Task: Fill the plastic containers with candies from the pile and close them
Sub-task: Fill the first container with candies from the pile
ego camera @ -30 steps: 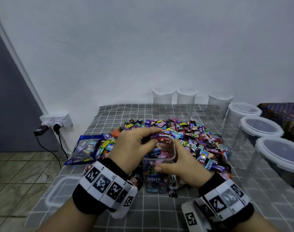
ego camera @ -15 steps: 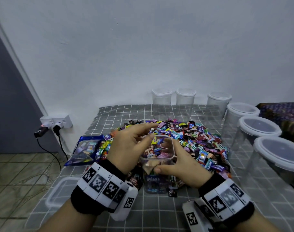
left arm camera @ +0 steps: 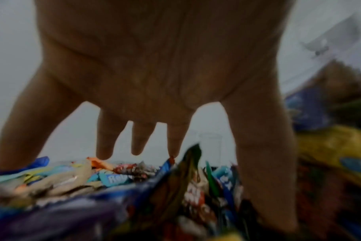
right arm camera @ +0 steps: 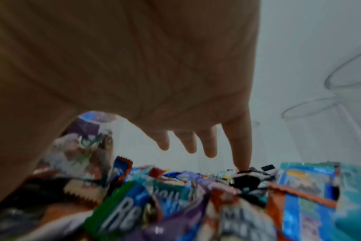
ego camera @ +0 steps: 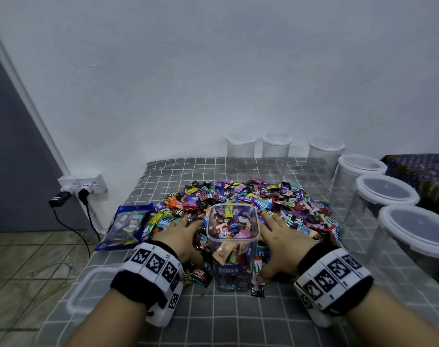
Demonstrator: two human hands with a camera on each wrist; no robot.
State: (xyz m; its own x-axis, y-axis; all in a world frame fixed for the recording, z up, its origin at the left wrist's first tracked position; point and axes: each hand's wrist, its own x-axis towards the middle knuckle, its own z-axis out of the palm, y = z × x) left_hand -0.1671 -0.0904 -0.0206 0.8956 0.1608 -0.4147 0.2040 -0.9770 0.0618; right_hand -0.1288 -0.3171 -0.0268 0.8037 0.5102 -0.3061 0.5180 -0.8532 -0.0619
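Note:
A clear square container (ego camera: 232, 246), nearly full of wrapped candies and without a lid, stands upright at the near edge of the candy pile (ego camera: 251, 199). My left hand (ego camera: 182, 234) lies flat on the pile just left of it, fingers spread and straight (left arm camera: 138, 140). My right hand (ego camera: 279, 236) lies palm down on the pile just right of it, fingers spread (right arm camera: 210, 146). Neither hand holds anything. In the wrist views both palms hover over blurred candy wrappers (right arm camera: 175, 203).
A loose clear lid (ego camera: 88, 289) lies at the near left of the checked cloth (ego camera: 213, 319). A blue candy bag (ego camera: 127, 226) sits left of the pile. Several empty lidded containers (ego camera: 386, 196) line the back and right. A wall socket (ego camera: 82, 184) with plugs hangs at left.
Both hands have left the container's rim and dropped onto the pile, one on each side. The container stands free with more candies showing at its top.

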